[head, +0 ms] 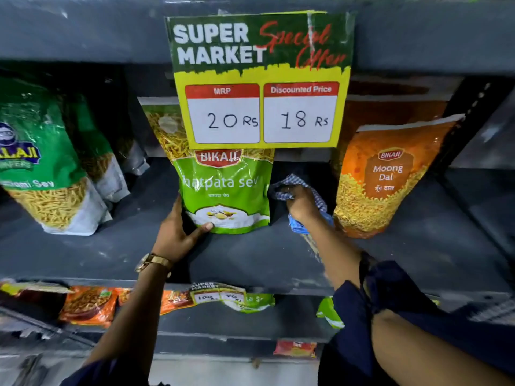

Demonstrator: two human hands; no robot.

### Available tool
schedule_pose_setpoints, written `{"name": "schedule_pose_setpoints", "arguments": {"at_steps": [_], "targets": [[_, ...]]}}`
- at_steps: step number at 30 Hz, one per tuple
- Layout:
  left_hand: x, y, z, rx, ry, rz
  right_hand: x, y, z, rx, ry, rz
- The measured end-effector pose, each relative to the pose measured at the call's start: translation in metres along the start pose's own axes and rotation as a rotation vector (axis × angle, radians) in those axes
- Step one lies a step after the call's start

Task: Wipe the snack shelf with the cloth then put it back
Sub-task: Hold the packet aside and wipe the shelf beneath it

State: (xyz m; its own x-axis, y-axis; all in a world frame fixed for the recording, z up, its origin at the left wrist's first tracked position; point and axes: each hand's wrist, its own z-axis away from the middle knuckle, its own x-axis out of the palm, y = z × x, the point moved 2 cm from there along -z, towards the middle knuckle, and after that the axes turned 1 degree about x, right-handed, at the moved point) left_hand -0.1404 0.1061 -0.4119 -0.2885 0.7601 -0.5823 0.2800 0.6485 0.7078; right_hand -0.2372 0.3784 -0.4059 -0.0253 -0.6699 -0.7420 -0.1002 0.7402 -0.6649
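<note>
The dark grey snack shelf point(250, 254) runs across the middle of the view. My right hand point(302, 204) is closed around a blue-and-white checked cloth point(295, 183), pressing it on the shelf in the gap between two packets. My left hand point(181, 232) grips the lower left corner of the green Bikaji chatpata sev packet point(227, 190), which stands upright just left of the cloth. An orange Bikaji Moong Dal packet point(387, 179) leans to the right of my right hand.
A yellow and green price sign point(262, 79) hangs from the shelf above, over the sev packet's top. Green Balaji sev bags point(41, 162) stand at the left. The lower shelf point(250, 319) holds orange and green packets point(89, 305).
</note>
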Motion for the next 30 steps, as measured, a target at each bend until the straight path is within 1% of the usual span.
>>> {"name": "schedule_pose_setpoints", "arguments": {"at_steps": [3, 7, 11, 16, 22, 24, 25, 27, 29, 30], "targets": [[0.0, 0.001, 0.0, 0.002, 0.003, 0.008, 0.002, -0.005, 0.016, 0.052, 0.032, -0.069], [0.001, 0.001, 0.002, -0.005, 0.029, -0.002, 0.007, -0.023, 0.033, 0.092, 0.107, -0.011], [0.0, -0.003, 0.002, -0.019, 0.008, 0.003, 0.014, -0.029, 0.046, 0.191, 0.123, 0.04], [-0.001, -0.008, 0.001, -0.058, -0.009, 0.001, 0.012, -0.029, 0.079, 0.115, 0.146, 0.039], [-0.004, -0.001, 0.002, -0.099, -0.046, 0.039, -0.003, -0.023, 0.13, 0.102, 0.176, -0.139], [-0.005, -0.002, 0.002, -0.152, -0.062, 0.065, -0.022, -0.024, 0.132, 0.129, 0.247, -0.18], [-0.005, -0.003, 0.005, -0.174, -0.049, 0.055, -0.033, -0.026, 0.128, 0.145, 0.297, -0.175], [-0.007, 0.001, 0.018, -0.182, 0.027, -0.006, -0.048, -0.036, 0.111, 0.139, 0.377, -0.17], [-0.01, 0.006, 0.032, -0.107, 0.107, -0.09, -0.051, -0.045, 0.085, 0.142, 0.388, -0.074], [-0.012, 0.007, 0.039, -0.074, 0.117, -0.117, -0.049, -0.046, 0.074, 0.173, 0.372, 0.01]]}}
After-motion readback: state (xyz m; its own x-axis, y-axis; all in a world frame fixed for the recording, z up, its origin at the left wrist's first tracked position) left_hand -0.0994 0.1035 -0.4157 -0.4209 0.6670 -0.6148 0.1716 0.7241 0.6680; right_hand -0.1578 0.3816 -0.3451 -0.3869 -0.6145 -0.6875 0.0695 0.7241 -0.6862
